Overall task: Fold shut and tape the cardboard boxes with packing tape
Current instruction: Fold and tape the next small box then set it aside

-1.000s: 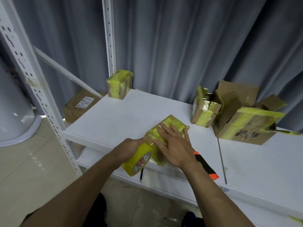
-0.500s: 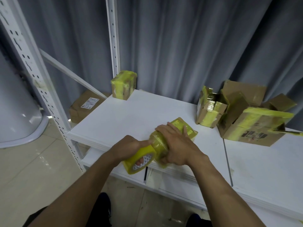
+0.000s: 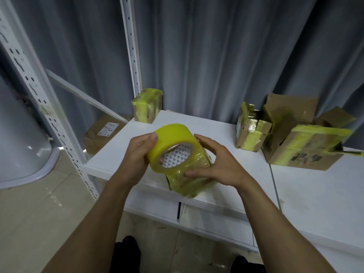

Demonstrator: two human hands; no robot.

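Observation:
My left hand (image 3: 136, 154) grips a roll of yellow packing tape (image 3: 173, 143), thumb on top, fingers through its core. The roll is held up in front of a small cardboard box (image 3: 189, 174) wrapped in yellow tape, which my right hand (image 3: 214, 164) holds by its side, lifted just above the front edge of the white shelf (image 3: 206, 123). Another small taped box (image 3: 147, 107) stands at the shelf's back left corner. At the back right stand a half-taped small box (image 3: 252, 133) and a larger box (image 3: 307, 148) with open flaps.
A white perforated shelf upright (image 3: 132, 44) rises at the back, another upright (image 3: 39, 89) slants at the left. A brown box with a label (image 3: 102, 134) lies on the floor behind the shelf. Grey curtains (image 3: 226, 52) hang behind.
Both hands lifted the small box and the roll off the shelf. My left hand swung the roll up over the box, and my right hand moved from the box's top to its side.

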